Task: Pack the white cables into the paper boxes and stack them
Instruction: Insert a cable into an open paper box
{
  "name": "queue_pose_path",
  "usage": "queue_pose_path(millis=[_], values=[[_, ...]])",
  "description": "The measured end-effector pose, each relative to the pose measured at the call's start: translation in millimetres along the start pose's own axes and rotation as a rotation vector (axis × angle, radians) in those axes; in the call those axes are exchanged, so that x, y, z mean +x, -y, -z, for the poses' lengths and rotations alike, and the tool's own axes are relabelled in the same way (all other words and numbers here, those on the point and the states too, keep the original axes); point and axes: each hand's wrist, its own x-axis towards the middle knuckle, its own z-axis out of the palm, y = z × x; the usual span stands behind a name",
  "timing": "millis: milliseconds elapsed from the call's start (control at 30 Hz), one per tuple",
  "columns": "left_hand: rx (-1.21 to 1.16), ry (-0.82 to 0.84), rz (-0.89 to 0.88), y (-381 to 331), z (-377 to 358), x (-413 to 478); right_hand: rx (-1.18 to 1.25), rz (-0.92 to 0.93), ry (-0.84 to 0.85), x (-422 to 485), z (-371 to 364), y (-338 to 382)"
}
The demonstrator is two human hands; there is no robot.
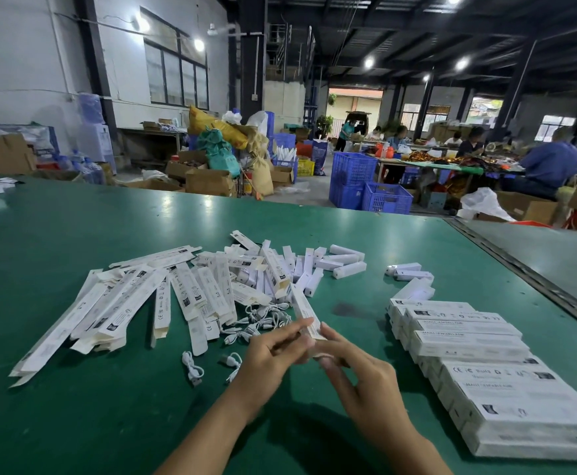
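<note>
Left hand (270,354) and right hand (359,371) both pinch one paper box (304,310); white cables (259,322) just beyond, flat boxes (126,303) left, packed stack (469,341) right.

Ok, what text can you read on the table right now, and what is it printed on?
"CE" and "RoHS": top of a packed box in the stack on the right.
"CE": flat carton in the loose pile.
Heading lines on the other stacked boxes: blurred, unreadable.
Print on the held box, gripped by the left hand and right hand: too small to read.
</note>
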Motion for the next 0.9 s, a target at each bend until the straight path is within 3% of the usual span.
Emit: queue_pose_path(millis=[100,233,500,600,733,900], values=[[0.002,-0.015,0.002,1,-4,-2,-0.040,-0.076,-0.097,-1,-4,1],[0.026,-0.053,-0.038,2,-7,-2,-0.085,0.050,-0.190,-1,-9,-4],[0.074,-0.027,-0.084,3,-5,-2,-0.002,0.050,-0.127,0,-5,-9],[0.106,0.013,-0.089,3,-3,-1,0.098,-0.059,-0.112,-1,-4,-6],[0.131,0.059,-0.087,1,-2,-4,0.352,-0.374,-0.142,0,-4,0],[0.115,0.207,-0.088,-3,-1,-8,0.371,-0.350,-0.036,-3,1,0]])
